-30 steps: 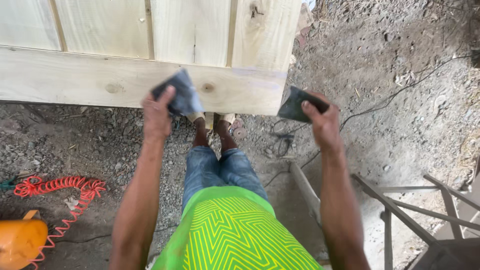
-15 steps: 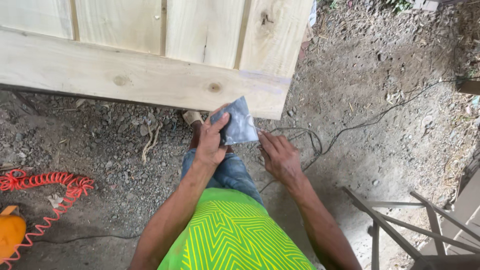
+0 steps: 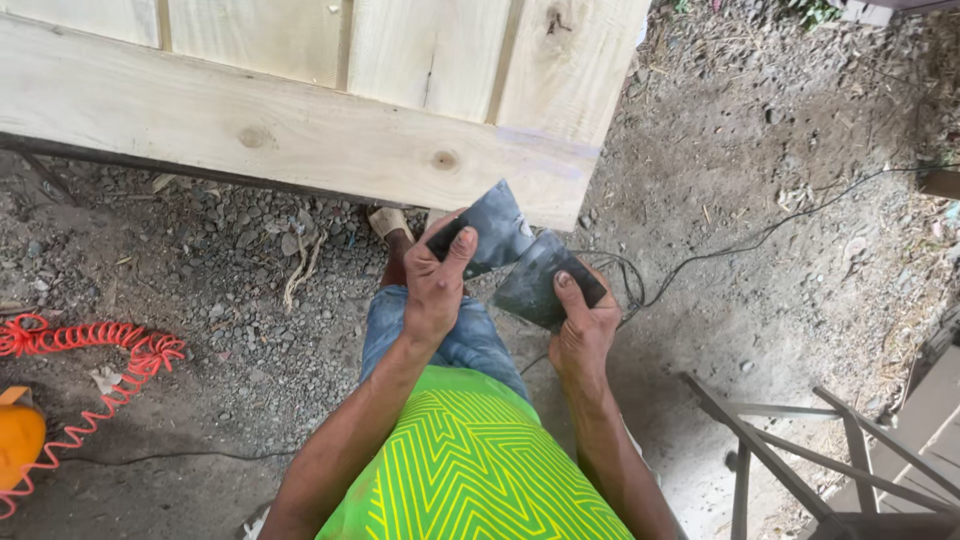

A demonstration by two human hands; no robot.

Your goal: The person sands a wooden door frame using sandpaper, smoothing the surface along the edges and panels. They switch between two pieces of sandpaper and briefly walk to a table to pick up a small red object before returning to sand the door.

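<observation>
Holding dark sheets, seemingly sandpaper: left hand (image 3: 436, 285) grips one (image 3: 492, 230), right hand (image 3: 583, 325) another (image 3: 533, 285).

Two dark grey sheets of sandpaper are being held up just below the wooden panel's lower rail (image 3: 300, 130). The left sheet (image 3: 495, 228) is tilting upward, its top corner overlapping that rail's edge. The right sheet (image 3: 535, 283) is sitting lower, slightly curled, its edge touching the left one.
</observation>
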